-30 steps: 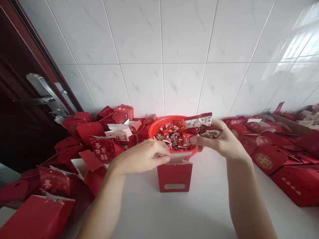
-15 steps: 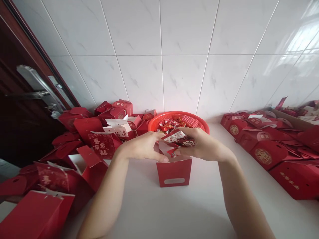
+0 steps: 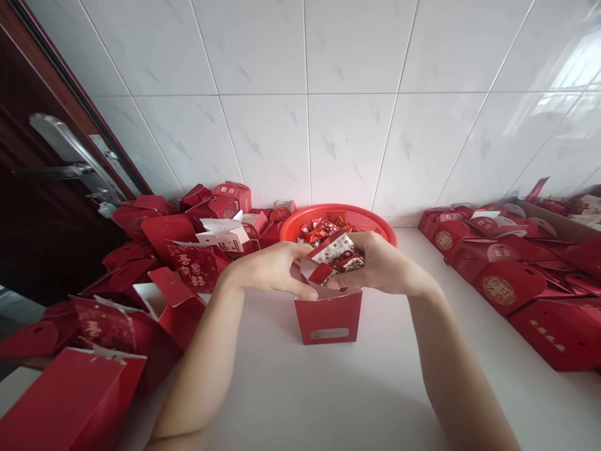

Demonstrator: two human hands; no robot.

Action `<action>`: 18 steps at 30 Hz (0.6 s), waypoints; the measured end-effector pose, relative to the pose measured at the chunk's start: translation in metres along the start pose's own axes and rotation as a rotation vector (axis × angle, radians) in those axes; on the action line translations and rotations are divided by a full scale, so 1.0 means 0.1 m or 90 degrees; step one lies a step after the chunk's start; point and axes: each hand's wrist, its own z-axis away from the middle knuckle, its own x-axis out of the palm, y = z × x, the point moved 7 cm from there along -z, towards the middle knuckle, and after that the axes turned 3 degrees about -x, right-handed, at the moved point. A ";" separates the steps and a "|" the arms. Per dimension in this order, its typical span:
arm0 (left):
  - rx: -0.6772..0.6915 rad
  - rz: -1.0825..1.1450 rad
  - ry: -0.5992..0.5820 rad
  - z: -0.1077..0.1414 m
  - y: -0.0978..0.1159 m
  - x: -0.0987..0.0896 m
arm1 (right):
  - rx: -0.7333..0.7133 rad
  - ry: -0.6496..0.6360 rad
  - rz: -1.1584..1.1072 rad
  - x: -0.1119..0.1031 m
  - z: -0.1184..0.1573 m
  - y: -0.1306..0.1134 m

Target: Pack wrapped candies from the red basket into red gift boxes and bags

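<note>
Fingers, right hand (image 3: pixel 387 266): closed round a bunch of packets (image 3: pixel 334 250) over the box mouth.
Fingers, left hand (image 3: pixel 267 269): thumb at the near rim, forefinger stretched toward the far side – wide gap; cannot tell whether they grip.
Packets: white with red print, dark red with pale lettering, one small plain red face showing.
Red box (image 3: pixel 326 316): upright, mouth open, pale inside, slot-shaped window low on the near face.
Basket (image 3: pixel 382 227): orange-red, perforated, just behind the box, wrapped sweets inside.
Countertop (image 3: pixel 282 388): pale, smooth – open boxes (image 3: pixel 192 266) heaped left, folded-top boxes (image 3: pixel 498 291) in rows right.
Room: white marbled wall tiles (image 3: pixel 263 50), window glare upper right; dark door (image 3: pixel 28 244), silver handle (image 3: pixel 75 150), at left.
</note>
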 end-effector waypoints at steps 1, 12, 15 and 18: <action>-0.008 -0.005 0.004 0.00 0.00 0.00 | 0.001 -0.010 0.012 0.01 -0.01 0.00; 0.042 -0.024 -0.021 -0.03 0.03 0.00 | 0.000 0.006 -0.177 -0.06 0.02 0.04; 0.038 -0.027 -0.021 -0.02 0.03 0.00 | -0.003 -0.029 -0.237 -0.04 0.03 0.01; 0.020 -0.032 -0.011 -0.03 0.00 0.00 | 0.033 -0.037 -0.176 -0.01 0.03 0.05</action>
